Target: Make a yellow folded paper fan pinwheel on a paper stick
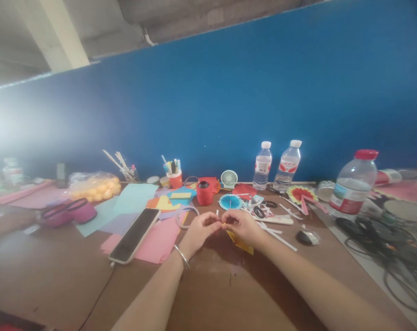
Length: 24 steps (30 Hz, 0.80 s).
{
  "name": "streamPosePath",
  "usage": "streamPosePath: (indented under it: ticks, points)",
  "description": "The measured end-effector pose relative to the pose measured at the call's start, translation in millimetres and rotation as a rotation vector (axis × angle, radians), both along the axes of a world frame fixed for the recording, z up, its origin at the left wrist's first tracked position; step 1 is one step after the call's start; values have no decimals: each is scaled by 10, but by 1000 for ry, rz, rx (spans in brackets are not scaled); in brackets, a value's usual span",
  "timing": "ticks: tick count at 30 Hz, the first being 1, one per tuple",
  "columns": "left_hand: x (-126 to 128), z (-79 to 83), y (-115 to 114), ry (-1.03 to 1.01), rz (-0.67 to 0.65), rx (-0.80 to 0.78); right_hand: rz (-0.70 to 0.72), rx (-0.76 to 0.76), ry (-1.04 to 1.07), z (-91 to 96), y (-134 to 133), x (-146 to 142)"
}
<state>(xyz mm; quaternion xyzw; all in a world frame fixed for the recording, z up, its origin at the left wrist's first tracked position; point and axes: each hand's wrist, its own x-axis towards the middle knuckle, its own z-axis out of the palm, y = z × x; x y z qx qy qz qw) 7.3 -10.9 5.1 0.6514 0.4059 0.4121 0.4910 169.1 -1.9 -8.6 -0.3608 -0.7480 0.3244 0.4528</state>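
- The step in hand looked like fine fingertip work on the paper [243, 247], with the left hand [199, 233] and right hand [243, 228] meeting above the table [208, 294].
- On each hand, thumb and fingers curled toward one another, tips nearly meeting the other hand's; whether they pinched anything I could not tell, since the fingers hid it.
- The next move seemed to call for steady tips and light pressure, so that the folds kept their line.
- The paper lay below and partly behind the right hand; whether it touched the table was unclear.
- It was yellow, with narrow pleats at its left part and a flatter-looking end toward the right; the rest was hidden.
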Motion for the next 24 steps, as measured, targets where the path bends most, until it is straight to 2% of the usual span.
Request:
streamPosePath:
  ticks: [4,8,10,12,15,17,19,21,24]
  points:
    - [-38,-59,36,83,-56,-38,21,142,-120,-31,-12,4]
    - [-95,-132,103,120,-3,-40,49,152,-134,-29,18,35]
    - [-111,-140,126,118,51,-33,-5,127,-143,-18,92,133]
    - [-111,-136,136,118,111,-4,-176,81,-176,-17,206,309]
    - [-90,-132,134,91,142,79,-622,-19,-356,-50,396,656]
    - [-72,-133,123,90,133,119,-760,-63,-553,-90,488,859]
    - [-56,-134,108,112,136,129,-776,-65,-678,-134,535,982]
    - [-47,-134,94,135,144,123,-718,-23,-750,-176,549,1016]
    - [-43,-135,81,150,152,125,-616,2,-751,-230,550,966]
